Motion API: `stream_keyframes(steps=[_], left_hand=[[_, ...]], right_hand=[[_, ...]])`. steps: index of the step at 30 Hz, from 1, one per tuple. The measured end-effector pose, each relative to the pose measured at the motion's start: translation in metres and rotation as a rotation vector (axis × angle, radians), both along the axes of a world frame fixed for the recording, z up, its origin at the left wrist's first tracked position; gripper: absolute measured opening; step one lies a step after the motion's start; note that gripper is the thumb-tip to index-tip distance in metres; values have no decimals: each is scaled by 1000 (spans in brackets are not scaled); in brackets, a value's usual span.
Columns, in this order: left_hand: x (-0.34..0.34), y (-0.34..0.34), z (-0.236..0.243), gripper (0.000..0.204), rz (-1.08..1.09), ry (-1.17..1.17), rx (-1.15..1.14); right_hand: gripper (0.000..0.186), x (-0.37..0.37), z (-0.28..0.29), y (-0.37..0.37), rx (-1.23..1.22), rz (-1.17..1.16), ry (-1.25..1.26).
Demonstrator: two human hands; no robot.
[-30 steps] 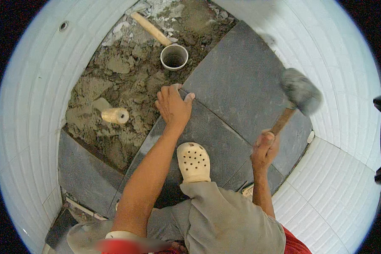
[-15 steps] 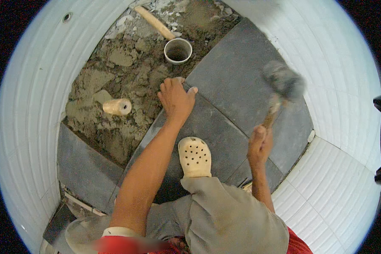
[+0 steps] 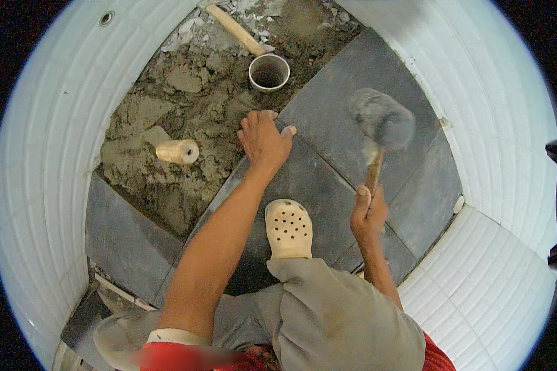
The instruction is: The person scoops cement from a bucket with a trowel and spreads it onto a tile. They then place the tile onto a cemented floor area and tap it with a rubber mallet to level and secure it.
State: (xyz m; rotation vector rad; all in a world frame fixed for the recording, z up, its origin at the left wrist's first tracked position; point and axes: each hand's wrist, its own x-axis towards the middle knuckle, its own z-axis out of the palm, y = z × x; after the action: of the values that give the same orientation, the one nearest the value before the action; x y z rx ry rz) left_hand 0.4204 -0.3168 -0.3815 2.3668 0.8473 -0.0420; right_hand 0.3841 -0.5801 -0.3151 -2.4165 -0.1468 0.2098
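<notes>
My right hand (image 3: pixel 369 213) is closed round the wooden handle of a rubber mallet (image 3: pixel 382 119). The dark mallet head is motion-blurred and hangs over the grey floor tiles (image 3: pixel 346 77); whether it touches them cannot be told. My left hand (image 3: pixel 266 141) leans on the near corner of a grey tile (image 3: pixel 291 167) beside the mortar. Its thumb is spread out over the tile, and its fingers bend across the edge.
Damp mortar (image 3: pixel 167 111) fills the upper left. On it stand a round pipe opening (image 3: pixel 269 73), a wooden handle (image 3: pixel 235 29) and a trowel with a wooden grip (image 3: pixel 177 151). My cream clog (image 3: pixel 289 229) rests on the tiles. White ribbed walls (image 3: pixel 476 86) enclose the floor.
The mallet has swung left across the tiles, with my right hand shifting slightly left. My left hand keeps its place on the tile corner; the view has moved a little.
</notes>
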Motion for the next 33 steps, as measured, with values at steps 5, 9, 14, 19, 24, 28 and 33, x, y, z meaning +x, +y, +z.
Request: stream_keyframes(steps=[5,9,14,19,24,28,33], left_hand=[[-1,0,-2,53,-4,-6,-8],[1,1,-1,51,-13,37,-18],[3,1,-2,51,-15,-39,15],[1,-1,-1,52,-6,-5,8],[3,1,1,52,4,-15,18],[3,-1,2,50,-4,30,-27],[3,-1,3,51,1,40,-22]], right_hand=[[40,-4,-4,1,132,-32,-252],[43,-17,-13,6,-163,67,-63],[37,-19,-4,-16,-51,-53,-13],[33,-24,-25,-16,-97,93,-348],[34,-25,-20,-10,-125,-15,79],[36,-20,-4,-19,-33,-70,-46],[41,-24,-22,-17,-52,-63,-43]])
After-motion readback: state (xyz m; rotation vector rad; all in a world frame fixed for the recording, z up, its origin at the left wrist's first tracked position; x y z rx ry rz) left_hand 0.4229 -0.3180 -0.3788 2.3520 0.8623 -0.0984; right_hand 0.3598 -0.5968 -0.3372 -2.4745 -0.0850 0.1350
